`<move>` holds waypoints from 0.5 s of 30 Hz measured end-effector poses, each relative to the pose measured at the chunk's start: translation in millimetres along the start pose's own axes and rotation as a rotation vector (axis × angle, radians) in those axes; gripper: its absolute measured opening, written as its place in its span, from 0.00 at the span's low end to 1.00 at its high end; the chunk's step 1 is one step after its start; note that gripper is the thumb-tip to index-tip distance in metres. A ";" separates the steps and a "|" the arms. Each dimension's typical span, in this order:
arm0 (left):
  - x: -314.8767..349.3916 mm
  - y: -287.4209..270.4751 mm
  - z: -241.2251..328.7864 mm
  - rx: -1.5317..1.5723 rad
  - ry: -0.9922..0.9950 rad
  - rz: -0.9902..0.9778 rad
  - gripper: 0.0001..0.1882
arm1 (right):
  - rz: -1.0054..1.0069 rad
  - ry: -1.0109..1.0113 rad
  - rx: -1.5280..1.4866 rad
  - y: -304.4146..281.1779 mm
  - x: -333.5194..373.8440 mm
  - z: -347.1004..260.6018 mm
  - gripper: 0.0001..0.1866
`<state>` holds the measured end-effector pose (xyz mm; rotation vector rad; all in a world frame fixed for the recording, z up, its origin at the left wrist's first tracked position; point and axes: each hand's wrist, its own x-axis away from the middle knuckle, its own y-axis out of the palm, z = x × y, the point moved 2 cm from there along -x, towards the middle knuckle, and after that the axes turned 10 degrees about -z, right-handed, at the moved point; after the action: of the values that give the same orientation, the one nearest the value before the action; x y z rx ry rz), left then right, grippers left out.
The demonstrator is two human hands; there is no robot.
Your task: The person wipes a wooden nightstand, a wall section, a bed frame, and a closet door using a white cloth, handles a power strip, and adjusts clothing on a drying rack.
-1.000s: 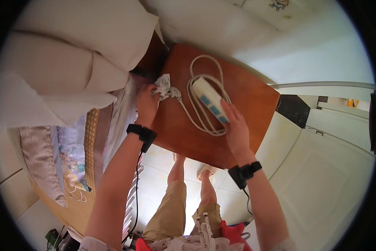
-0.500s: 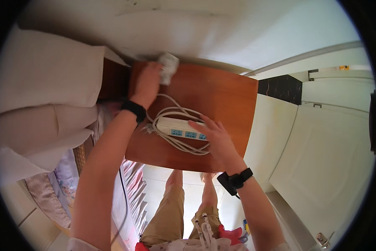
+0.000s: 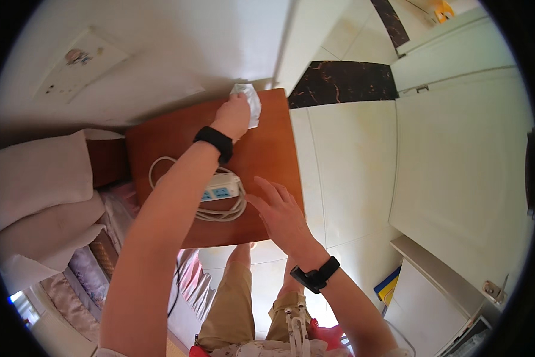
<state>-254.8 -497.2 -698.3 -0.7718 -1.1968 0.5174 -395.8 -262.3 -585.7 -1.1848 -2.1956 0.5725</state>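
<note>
At the far side of the brown wooden tabletop [image 3: 273, 143], my left hand [image 3: 234, 116] is closed on a crumpled white tissue [image 3: 253, 108], pressing it to the surface near the wall. Beneath my left forearm lies a white power strip [image 3: 224, 188] with blue sockets; the forearm hides its left part. A pale cord [image 3: 239, 209] is looped around the strip. My right hand [image 3: 282, 215] hovers by the strip's right end, fingers spread and holding nothing. Whether its fingertips touch the cord I cannot tell.
Behind the table rises a white wall with an outlet plate [image 3: 77, 62]. Beige cushions [image 3: 38, 184] crowd the left side. On the right are pale floor tiles [image 3: 350, 172], a dark marble threshold [image 3: 344, 83] and a white door [image 3: 452, 172].
My left hand has moved right along the table's far side with the tissue. My right hand has come off the power strip to its right. The view has swung to the right.
</note>
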 end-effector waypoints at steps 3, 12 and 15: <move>-13.2 -4.1 50.7 -0.027 0.066 0.098 0.17 | 0.031 0.038 -0.066 -9.6 28.1 16.9 0.23; 47.3 64.7 124.3 -0.131 0.395 0.228 0.18 | 0.055 0.323 -0.273 -25.3 109.0 71.3 0.16; 105.0 101.1 152.7 -0.169 0.377 0.173 0.21 | 0.096 0.369 -0.283 -25.5 132.3 77.1 0.16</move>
<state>-364.8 -317.5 -684.6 -1.0722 -0.8340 0.3927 -520.7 -170.3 -590.4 -1.4183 -1.9502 0.0663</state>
